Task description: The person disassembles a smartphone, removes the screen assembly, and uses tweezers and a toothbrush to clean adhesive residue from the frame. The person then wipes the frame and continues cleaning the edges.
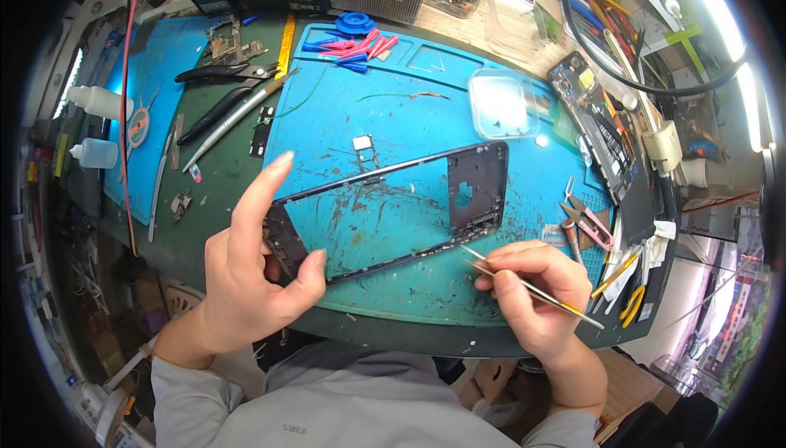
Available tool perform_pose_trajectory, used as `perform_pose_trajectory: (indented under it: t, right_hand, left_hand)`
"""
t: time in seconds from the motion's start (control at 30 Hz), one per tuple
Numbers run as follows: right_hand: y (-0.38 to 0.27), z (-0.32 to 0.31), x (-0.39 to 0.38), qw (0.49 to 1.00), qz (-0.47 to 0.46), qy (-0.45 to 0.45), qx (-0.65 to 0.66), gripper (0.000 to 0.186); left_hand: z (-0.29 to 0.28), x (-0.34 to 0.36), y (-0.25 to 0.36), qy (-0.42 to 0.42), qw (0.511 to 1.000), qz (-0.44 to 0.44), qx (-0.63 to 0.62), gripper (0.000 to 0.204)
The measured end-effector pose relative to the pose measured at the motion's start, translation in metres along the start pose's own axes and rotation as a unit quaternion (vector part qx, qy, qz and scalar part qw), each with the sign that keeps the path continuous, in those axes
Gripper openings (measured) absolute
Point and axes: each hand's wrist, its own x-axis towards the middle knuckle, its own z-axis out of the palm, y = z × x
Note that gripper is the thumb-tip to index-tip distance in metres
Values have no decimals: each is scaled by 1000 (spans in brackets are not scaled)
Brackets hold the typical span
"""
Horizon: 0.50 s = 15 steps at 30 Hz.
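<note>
A dark phone mid-frame (477,168) with a large rectangular opening is tilted over the blue work mat (393,284). My left hand (246,284) grips its left end with the lower fingers, partly hidden behind it. The index finger points up and the thumb lies near the lower edge. My right hand (550,317) pinches a pair of metal tweezers (583,315). The tweezer tips come close to the frame's lower right edge; contact cannot be told. Beyond the upper edge lies a small SIM-tray-like piece (364,147).
Pliers (217,108) and tools lie at left. Pink and blue cone-shaped tips (352,49) sit at the back. A clear plastic box (501,104) stands behind the frame. At right are an opened phone (602,117), pink-handled snips (591,223) and yellow-handled scissors (632,305).
</note>
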Motion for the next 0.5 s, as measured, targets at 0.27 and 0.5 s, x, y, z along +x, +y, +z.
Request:
perform_pose_trajectory:
  t: [0.27, 0.5]
  right_hand:
    - [-16, 17, -23, 991, 57, 34, 119, 31]
    - [-32, 39, -22, 996, 65, 7, 66, 21]
  left_hand:
    - [4, -43, 32, 84, 929, -78, -351, 50]
    - [93, -106, 60, -76, 895, -25, -439, 84]
